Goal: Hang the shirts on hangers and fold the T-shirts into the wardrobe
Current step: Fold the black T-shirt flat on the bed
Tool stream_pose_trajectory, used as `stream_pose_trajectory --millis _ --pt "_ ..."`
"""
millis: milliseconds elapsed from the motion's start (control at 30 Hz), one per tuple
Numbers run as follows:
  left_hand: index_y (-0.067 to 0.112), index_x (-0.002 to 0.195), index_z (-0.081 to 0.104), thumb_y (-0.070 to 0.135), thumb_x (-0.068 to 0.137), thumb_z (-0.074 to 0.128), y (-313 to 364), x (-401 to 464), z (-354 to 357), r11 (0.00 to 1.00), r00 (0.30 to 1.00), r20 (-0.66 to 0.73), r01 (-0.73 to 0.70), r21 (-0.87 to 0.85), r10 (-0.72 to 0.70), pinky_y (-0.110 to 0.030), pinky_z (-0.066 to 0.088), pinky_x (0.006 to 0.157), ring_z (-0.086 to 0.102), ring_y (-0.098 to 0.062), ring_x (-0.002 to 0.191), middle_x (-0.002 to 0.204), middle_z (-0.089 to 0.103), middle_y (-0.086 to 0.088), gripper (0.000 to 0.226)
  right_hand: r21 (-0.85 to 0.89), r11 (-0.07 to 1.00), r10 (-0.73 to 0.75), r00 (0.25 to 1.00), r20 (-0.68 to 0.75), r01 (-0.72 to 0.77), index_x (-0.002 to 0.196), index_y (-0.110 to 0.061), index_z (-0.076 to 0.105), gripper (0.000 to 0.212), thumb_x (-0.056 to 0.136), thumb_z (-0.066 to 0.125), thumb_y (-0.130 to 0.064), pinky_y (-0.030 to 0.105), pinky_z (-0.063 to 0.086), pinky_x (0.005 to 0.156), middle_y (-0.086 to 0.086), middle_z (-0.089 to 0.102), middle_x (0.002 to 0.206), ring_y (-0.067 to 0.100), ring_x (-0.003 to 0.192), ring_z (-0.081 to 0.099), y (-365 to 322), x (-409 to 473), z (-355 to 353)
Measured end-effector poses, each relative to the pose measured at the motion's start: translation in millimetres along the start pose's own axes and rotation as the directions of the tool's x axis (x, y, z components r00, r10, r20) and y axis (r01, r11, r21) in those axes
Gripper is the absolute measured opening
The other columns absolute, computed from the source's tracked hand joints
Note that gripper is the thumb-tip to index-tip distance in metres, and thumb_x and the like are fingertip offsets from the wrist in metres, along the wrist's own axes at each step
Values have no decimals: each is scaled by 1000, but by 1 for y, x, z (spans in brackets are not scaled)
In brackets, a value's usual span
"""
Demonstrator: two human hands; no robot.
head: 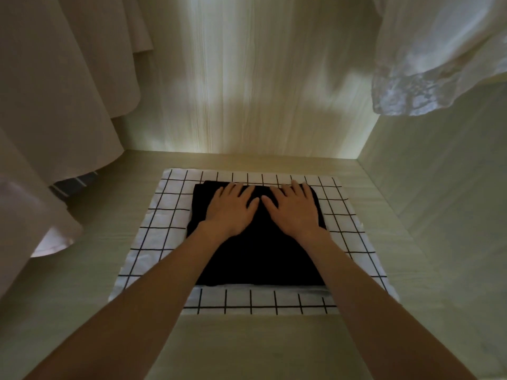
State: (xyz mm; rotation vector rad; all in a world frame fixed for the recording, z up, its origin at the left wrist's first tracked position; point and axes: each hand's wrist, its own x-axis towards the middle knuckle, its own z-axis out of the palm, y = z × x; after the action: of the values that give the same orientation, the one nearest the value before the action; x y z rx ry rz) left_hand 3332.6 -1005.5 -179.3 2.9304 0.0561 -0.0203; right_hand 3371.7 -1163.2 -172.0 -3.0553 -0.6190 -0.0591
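Observation:
A folded black T-shirt (pixel 260 259) lies on top of a folded white garment with a black grid pattern (pixel 153 242) on the wardrobe floor (pixel 82 270). My left hand (pixel 231 209) lies flat on the far left part of the black T-shirt, fingers straight and spread. My right hand (pixel 295 208) lies flat beside it on the far right part, fingers straight. The thumbs almost meet in the middle. Both forearms reach in from the bottom of the view.
Pale hanging garments (pixel 63 105) fill the left side, their hems close to the floor. A white lace-edged garment (pixel 428 72) hangs at the top right. The wooden back wall (pixel 247 91) and right side wall (pixel 439 201) enclose the space.

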Motion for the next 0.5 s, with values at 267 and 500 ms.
stream_pose_trajectory --millis 267,500 --pt "22 155 18 51 103 10 -30 -8 -16 985 984 57 170 10 -170 -52 -1 120 -1 -22 151 164 11 -3 60 244 946 203 977 70 -214 158 -25 13 58 105 16 -49 53 0 121 7 3 166 24 152 -5 33 -7 -7" --pt "22 156 15 39 106 16 8 -46 -46 1000 991 -131 9 22 -6 -51 -2 120 1 -23 151 164 10 -3 53 94 993 75 992 -99 -66 157 -20 13 58 105 32 -38 54 0 120 13 0 165 32 151 -7 0 -44 -42"
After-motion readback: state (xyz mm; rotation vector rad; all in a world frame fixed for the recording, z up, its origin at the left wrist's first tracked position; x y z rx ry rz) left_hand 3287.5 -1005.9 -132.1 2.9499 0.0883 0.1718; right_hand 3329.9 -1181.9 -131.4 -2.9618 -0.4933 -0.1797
